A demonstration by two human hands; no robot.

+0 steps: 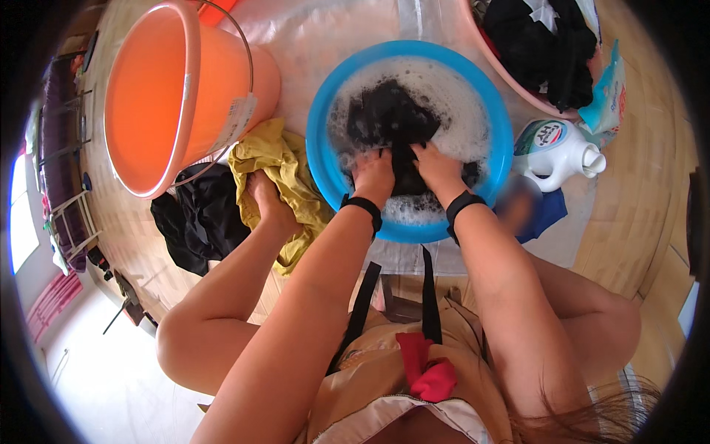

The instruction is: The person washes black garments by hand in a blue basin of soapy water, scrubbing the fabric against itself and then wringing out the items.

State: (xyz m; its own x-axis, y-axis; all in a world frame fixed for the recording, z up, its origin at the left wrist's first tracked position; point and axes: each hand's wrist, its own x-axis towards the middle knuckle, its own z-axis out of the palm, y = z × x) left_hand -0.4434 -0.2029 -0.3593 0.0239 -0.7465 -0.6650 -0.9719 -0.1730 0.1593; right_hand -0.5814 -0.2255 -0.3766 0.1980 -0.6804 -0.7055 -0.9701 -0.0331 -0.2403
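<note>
A round blue plastic basin (317,145) stands on the floor in front of me, filled with foamy water (466,105). Soaked black cloth (391,114) bunches up in the suds, part of it under the foam. My left hand (375,171) grips it from the left of a narrow black fold. Across that fold, my right hand (438,166) holds the same cloth, its thumb and fingers pressed into it. Some fingertips are hidden in the fabric and water. Both wrists wear black bands.
An orange bucket (227,83) with a wire handle lies tipped at left. Below it are black fabric (205,222) and mustard-yellow cloth (277,183) under my foot. At right are a white detergent bottle (554,158), a turquoise packet (607,100), blue cloth (546,216) and a pink basin (507,75) of dark laundry.
</note>
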